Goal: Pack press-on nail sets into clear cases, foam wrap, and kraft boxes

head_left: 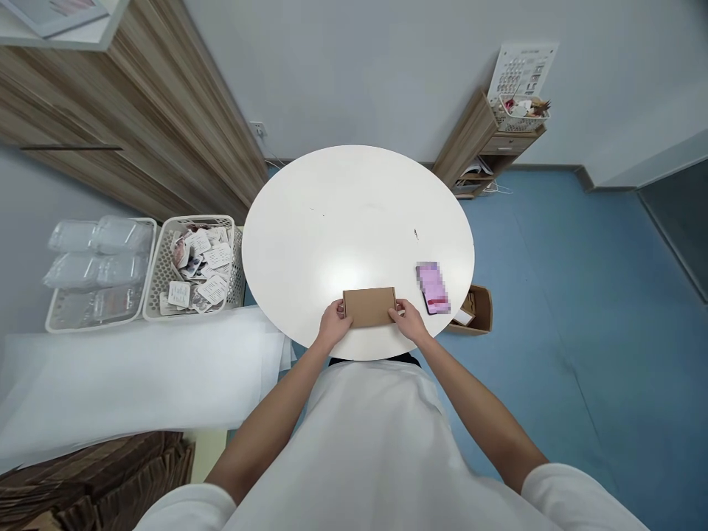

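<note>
A small flat brown cardboard box lies near the front edge of a round white table. My left hand grips the box's left end, fingers curled around it. My right hand holds the box's right end in the same way. A phone with a pink screen rests on the table just right of the box, close to my right hand.
Left of the table stand a white basket of small cards and packets and a tray of clear plastic bags, above white sheets. Flat cardboard is stacked at bottom left. An open carton sits on the blue floor; a wooden shelf stands behind.
</note>
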Demonstrator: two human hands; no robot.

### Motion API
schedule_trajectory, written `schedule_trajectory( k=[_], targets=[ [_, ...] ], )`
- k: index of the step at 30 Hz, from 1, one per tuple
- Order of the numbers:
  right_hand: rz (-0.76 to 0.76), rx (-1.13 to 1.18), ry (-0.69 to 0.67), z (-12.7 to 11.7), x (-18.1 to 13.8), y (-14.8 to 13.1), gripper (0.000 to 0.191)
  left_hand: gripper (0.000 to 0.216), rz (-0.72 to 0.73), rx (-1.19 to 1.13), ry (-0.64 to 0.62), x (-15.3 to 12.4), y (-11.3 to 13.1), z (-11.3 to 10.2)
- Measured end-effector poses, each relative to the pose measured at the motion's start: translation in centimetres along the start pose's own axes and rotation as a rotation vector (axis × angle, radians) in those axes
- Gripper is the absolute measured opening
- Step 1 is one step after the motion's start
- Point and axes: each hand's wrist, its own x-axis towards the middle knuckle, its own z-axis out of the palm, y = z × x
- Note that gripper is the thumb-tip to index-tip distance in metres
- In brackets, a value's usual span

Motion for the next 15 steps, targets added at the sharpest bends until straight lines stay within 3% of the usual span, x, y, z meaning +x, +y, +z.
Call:
schedule_trajectory(
  k=[4, 8, 12, 15],
  targets=[
    [-0.055, 0.064, -0.042, -0.4, -0.2, -0.2, 0.049, 0.053, 0.02, -0.047, 0.084, -0.5, 0.6, 0.8],
    [-0.115, 0.153, -0.025, -2.5, -0.8, 0.9, 0.055, 0.061, 0.035, -0.043, 0.122, -1.9, 2.4, 2.3],
    [-0.173, 0.268, 0.027, -6.4, -1.3, 3.5, 0.05, 0.063, 0.12, 0.067, 0.086, -3.3, 6.0, 4.9],
    [-0.207, 0.303, 0.126, -10.7, -1.5, 6.5, 0.048, 0.063, 0.19, 0.157, 0.004, -3.5, 9.8, 8.4]
  ],
)
